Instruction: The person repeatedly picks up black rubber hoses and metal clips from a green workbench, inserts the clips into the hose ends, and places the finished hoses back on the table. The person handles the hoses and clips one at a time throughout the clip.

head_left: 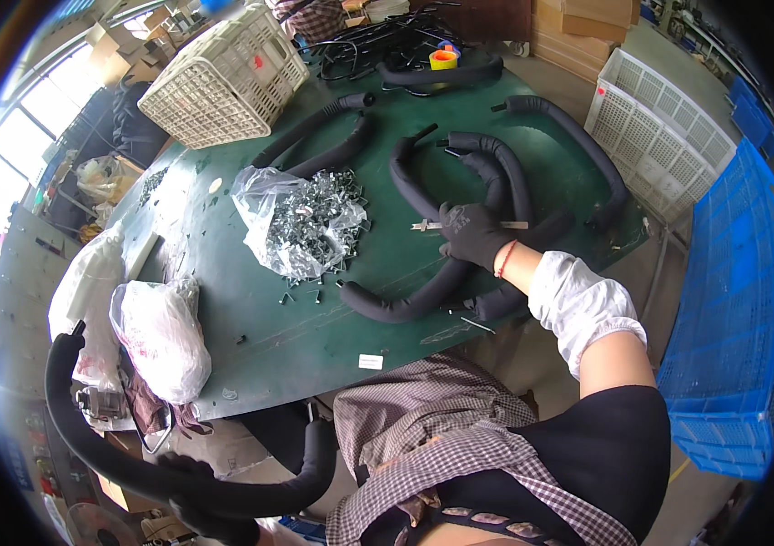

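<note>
A person in a checked apron sits or stands at a dark green table [269,373], wearing black gloves. The left hand [208,519], off the table beyond its near edge, has its fingers wrapped round a curved, black foam-covered tube [251,499], which is well bent at both ends. The right hand [476,237], over the right part of the table, has its fingers closed round a slim metal caliper-like tool [424,227], above more black tubes [392,302]. Near the middle of the table, an open clear bag [260,214] spills small metal clips [328,214]. Full white plastic bags [161,338] sit at the left edge, a cream crate [223,86] at the far left corner, and yellow tape [442,61] near the far edge.
</note>
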Available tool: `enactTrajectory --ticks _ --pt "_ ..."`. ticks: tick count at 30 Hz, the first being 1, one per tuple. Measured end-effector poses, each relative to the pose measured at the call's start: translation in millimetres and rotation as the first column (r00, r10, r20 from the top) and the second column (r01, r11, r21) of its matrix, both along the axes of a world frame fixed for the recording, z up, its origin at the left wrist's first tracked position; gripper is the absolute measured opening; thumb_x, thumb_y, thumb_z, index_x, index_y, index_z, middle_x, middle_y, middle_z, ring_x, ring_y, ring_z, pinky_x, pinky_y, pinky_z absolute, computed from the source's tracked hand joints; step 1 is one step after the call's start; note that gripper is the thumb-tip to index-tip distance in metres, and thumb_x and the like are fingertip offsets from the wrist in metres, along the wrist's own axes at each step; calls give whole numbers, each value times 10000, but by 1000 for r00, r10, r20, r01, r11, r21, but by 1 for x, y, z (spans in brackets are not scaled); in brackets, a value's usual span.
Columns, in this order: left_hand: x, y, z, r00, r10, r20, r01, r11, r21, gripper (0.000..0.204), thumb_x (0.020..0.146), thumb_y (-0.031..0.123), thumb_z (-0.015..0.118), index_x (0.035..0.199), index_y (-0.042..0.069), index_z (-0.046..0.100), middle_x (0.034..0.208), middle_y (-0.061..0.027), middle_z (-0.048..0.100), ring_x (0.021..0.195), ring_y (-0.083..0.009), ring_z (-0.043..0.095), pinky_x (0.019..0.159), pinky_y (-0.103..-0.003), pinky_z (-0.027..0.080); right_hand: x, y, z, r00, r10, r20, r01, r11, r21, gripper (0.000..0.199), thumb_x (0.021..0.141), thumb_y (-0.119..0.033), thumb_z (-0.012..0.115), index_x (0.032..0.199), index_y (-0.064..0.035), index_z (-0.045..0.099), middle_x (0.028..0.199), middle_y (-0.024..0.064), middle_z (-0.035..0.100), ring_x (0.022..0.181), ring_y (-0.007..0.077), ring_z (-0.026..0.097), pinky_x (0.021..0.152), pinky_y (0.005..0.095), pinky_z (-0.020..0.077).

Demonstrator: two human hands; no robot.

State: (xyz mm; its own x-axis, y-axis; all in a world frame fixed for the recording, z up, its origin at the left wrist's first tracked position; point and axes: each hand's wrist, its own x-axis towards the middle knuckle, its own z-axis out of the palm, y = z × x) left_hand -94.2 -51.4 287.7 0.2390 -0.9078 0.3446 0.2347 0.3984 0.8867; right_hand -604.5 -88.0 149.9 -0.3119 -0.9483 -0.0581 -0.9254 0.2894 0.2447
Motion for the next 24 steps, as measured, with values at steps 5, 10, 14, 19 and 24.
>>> enactTrajectory --ticks 5,10,14,19,24 --pt "-69 -36 34 933 -360 -20 358 932 -50 698 885 384 551 1371 -69 339 927 -88 564 797 -135 553 716 -245 450 -82 28 53 613 355 705 135 833 -537 490 788 -365 686 1113 -6 613 937 159 683 795 235 662 687 327 512" --pt "-134 -67 7 913 -400 83 388 913 127 656 901 364 520 1385 -48 358 939 -77 564 786 -137 521 720 -246 423 -82 129 151 -95 598 796 674 627 -390 426 889 -324 617 1164 -1 575 842 69 655 708 90 594 564 208 471" --pt "-174 -91 -18 847 -494 194 467 868 170 595 894 352 539 1323 -44 426 927 -90 589 807 -161 548 748 -283 442 -123 168 109 -399 733 551 695 634 -340 473 936 -322 572 1276 -7 477 1008 129 623 684 89 556 472 191 421" --pt "-206 -94 -23 767 -572 289 538 820 194 475 902 405 534 1090 -31 536 874 -85 592 794 -166 560 731 -300 449 -118 181 72 -268 874 406 793 439 -422 495 951 -283 556 1336 -11 404 1150 159 576 629 107 524 442 220 405" --pt "-214 -101 -29 726 -622 294 586 783 209 396 879 309 602 1086 -19 521 907 -74 581 783 -164 559 717 -293 465 -149 196 -4 -554 815 170 686 563 -461 616 969 -371 500 1372 64 333 854 112 619 496 111 451 449 252 371"
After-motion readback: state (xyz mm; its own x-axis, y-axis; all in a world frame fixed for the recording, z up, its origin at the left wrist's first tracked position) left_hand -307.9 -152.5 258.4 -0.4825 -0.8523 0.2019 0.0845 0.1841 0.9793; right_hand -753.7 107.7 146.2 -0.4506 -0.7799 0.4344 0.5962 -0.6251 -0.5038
